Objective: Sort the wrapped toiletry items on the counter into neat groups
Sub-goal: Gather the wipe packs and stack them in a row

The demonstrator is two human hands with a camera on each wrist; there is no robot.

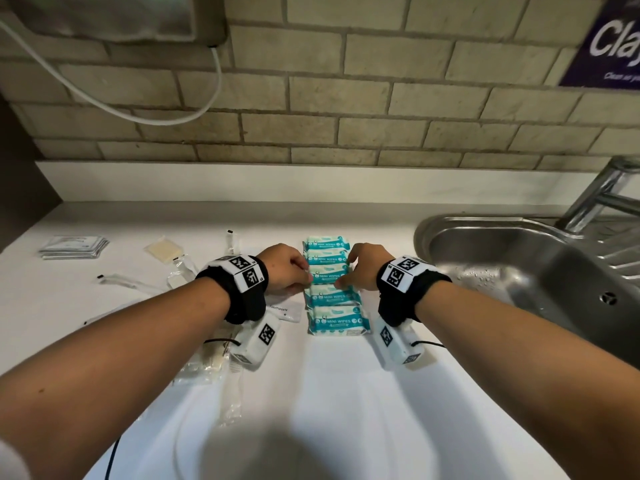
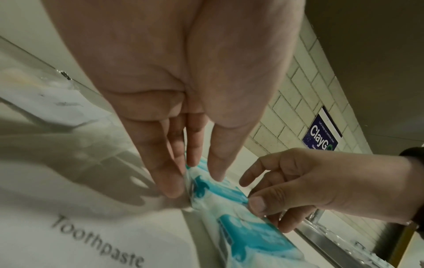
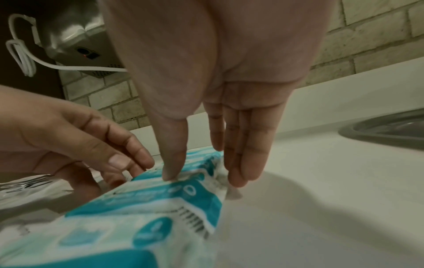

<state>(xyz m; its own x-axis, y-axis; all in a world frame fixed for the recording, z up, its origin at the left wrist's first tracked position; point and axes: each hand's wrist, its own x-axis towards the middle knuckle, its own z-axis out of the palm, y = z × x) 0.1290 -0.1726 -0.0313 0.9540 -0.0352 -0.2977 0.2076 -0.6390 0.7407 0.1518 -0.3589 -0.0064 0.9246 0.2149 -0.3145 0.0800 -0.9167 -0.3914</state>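
Since the white counter (image 1: pixel 346 393) already carries a column of 5 mini wipes packs (image 1: pixel 330 287) just left of the steel sink (image 1: pixel 519 271), the step in hand looks like squaring that column, esp. the 3rd pack (image 1: pixel 327 273) from the wall. Both hands flank it: left hand (image 1: pixel 284 268) at its left end, fingers fairly straight, thumb on top w/ fingertips (image 2: pixel 172 188) against the crimped wrapper edge; right hand (image 1: pixel 363 270) at the right end, thumb on the top face, fingers (image 3: pixel 238 174) down beside the seal. Neither hand wraps the pack; they press and nudge.

To do it well, I'd push in evenly from both ends w/ flat fingers, no lifting, so neighbours stay put. Soft film will crumple if pinched hard. Then match ends to the packs above and below.

Smaller stuff waits at left: toothpaste sachet (image 1: pixel 284 310) just beside the column, clear-wrapped long items (image 1: pixel 131 282), a flat sachet stack (image 1: pixel 72 245).
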